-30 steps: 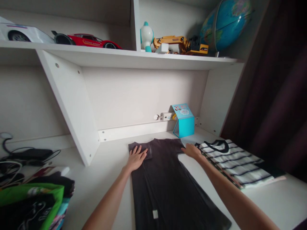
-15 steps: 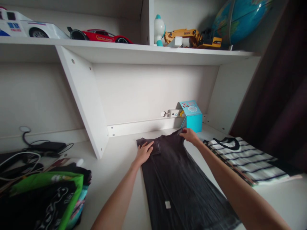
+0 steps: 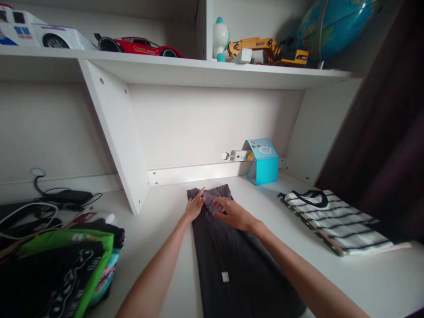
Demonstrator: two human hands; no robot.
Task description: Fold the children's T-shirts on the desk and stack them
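A dark grey garment (image 3: pixel 238 265) lies lengthwise on the white desk, its right side now folded inward over the middle. A small white tag (image 3: pixel 225 277) shows on its lower part. My left hand (image 3: pixel 195 206) rests on the garment's far left corner, fingers stretched out. Over the upper middle of the cloth is my right hand (image 3: pixel 233 213), its fingers apart and slightly curved, with no cloth visible between them. Whether its fingertips touch the fabric I cannot tell.
A folded striped shirt (image 3: pixel 341 225) lies on a stack at right. Behind stands a blue desk calendar (image 3: pixel 266 170) by a power socket (image 3: pixel 239 155). Clothes with a green edge (image 3: pixel 99 240) and cables (image 3: pixel 49 216) are at left. A shelf (image 3: pixel 185 66) with toys runs overhead.
My right hand has brought the garment's far right corner leftward over the middle and let go of it. My left hand has stayed near the far left corner.
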